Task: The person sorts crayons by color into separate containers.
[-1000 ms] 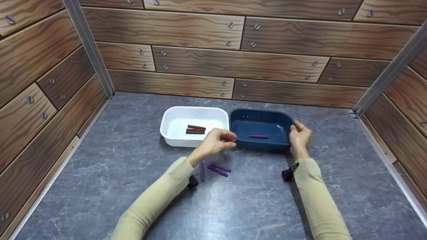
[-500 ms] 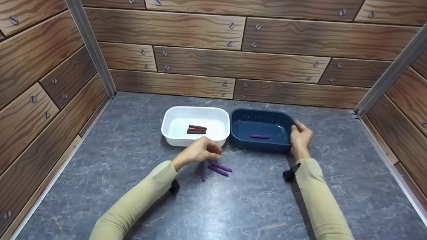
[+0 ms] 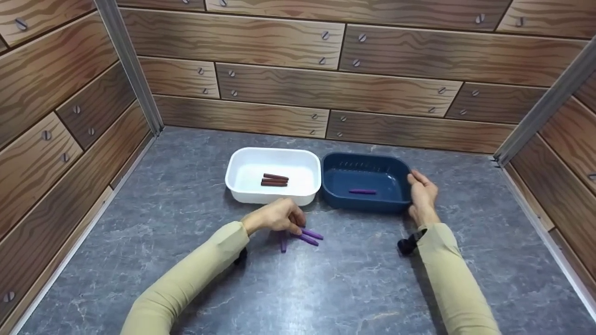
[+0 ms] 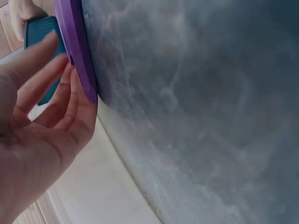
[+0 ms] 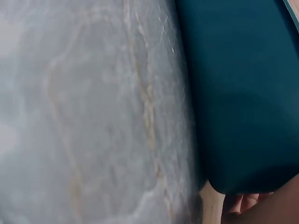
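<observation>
The left hand [image 3: 277,217] reaches down just outside the white tray [image 3: 274,197], at its six o'clock side; thumb and fingertips stand slightly apart, with a narrow gap in the left wrist view, close by a purple stick; whether they touch it I cannot tell. Two purple sticks [image 3: 309,240] lie on the grey table [image 3: 354,279] at the hand's four o'clock, their near ends partly covered by it; a lone purple stick [image 3: 283,244] lies at its six o'clock.

The right hand [image 3: 424,194] is against the blue tray [image 3: 365,204] at three o'clock, fingers bent by its end wall; whether they grip or merely rest there I cannot tell. The blue tray sits just beside the white one, at its three o'clock; a fourth purple stick [image 3: 362,191] lies on its floor; three brown sticks [image 3: 274,180] lie together inside the white tray.
</observation>
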A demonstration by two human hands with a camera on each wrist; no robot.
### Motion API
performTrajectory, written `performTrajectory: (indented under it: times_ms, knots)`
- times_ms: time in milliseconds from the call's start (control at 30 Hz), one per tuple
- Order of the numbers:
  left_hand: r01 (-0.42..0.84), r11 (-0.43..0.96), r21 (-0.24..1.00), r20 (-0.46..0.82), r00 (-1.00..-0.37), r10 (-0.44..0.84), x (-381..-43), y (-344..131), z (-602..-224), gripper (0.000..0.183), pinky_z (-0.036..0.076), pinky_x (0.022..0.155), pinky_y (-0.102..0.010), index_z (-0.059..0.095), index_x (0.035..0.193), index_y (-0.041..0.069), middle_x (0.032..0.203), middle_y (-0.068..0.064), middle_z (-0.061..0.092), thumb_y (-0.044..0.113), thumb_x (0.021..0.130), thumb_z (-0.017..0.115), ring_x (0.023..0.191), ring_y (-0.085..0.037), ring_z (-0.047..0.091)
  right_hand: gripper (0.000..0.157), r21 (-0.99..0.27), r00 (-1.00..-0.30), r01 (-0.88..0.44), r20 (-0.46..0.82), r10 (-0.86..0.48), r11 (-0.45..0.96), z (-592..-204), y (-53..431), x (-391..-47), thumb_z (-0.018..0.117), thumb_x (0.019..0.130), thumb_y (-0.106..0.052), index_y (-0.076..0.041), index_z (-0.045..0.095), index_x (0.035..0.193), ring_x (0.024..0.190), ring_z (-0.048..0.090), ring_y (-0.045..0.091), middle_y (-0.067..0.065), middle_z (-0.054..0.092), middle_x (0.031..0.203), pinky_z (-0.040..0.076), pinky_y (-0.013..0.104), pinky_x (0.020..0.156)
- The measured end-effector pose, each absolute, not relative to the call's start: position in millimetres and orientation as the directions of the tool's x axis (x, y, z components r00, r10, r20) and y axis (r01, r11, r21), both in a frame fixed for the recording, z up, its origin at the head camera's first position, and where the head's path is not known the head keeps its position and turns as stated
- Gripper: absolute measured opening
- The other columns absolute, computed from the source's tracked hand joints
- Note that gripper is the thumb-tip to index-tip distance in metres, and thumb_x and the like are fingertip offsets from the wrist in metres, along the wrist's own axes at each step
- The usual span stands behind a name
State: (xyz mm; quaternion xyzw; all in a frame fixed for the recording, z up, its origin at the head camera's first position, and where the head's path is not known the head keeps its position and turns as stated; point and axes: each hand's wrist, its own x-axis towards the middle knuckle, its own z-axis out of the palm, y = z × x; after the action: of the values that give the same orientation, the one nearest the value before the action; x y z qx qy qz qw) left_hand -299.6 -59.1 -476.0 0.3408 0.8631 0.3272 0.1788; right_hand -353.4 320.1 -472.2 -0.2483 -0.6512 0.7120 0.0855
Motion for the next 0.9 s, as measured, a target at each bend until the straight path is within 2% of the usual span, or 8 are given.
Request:
performTrajectory:
  times_ms: [200,400,567,900]
  knots:
    - [0.475,0.562,0.677,-0.116,-0.684,0.720,-302.6,-58.0,-477.2,0.017,0.046,0.061,-0.012,0.078,0.097,0.004,0.087,-0.009,0.076,0.009,0.080,0.079,0.067,0.000,0.059,0.048,-0.963,-0.867,0.180,-0.252,0.430,-0.201,-472.1,317.7,-355.7,0.050,0.102,-0.016,-0.012,0.041,0.149,0.147,0.025,0.012,-0.002,0.030,0.161,0.023,0.026,0.119]
    - [0.482,0.569,0.667,-0.111,-0.690,0.715,-301.6,-56.3,-476.2,0.010,0.047,0.061,-0.014,0.077,0.089,0.007,0.081,-0.006,0.075,0.010,0.080,0.080,0.065,-0.001,0.059,0.049,-0.961,-0.875,0.170,-0.250,0.414,-0.220,-473.8,318.6,-356.5,0.047,0.103,-0.015,-0.014,0.039,0.151,0.147,0.024,0.013,-0.002,0.028,0.161,0.024,0.028,0.119]
    - [0.469,0.555,0.687,-0.112,-0.686,0.719,-301.9,-56.5,-477.7,0.013,0.049,0.066,-0.016,0.076,0.092,0.005,0.084,-0.007,0.075,0.007,0.080,0.080,0.069,-0.002,0.060,0.050,-0.968,-0.881,0.138,-0.217,0.420,-0.209,-475.8,319.0,-356.6,0.050,0.101,-0.014,-0.012,0.040,0.150,0.147,0.025,0.013,-0.001,0.030,0.161,0.023,0.027,0.119]
    - [0.482,0.565,0.670,-0.121,-0.680,0.724,-301.9,-56.6,-478.1,0.009,0.044,0.059,-0.014,0.079,0.091,0.007,0.081,-0.005,0.075,0.009,0.082,0.078,0.064,-0.001,0.055,0.049,-0.978,-0.874,0.121,-0.186,0.449,-0.169,-476.4,318.5,-357.1,0.050,0.101,-0.012,-0.009,0.042,0.149,0.145,0.028,0.013,0.002,0.034,0.159,0.025,0.026,0.118]
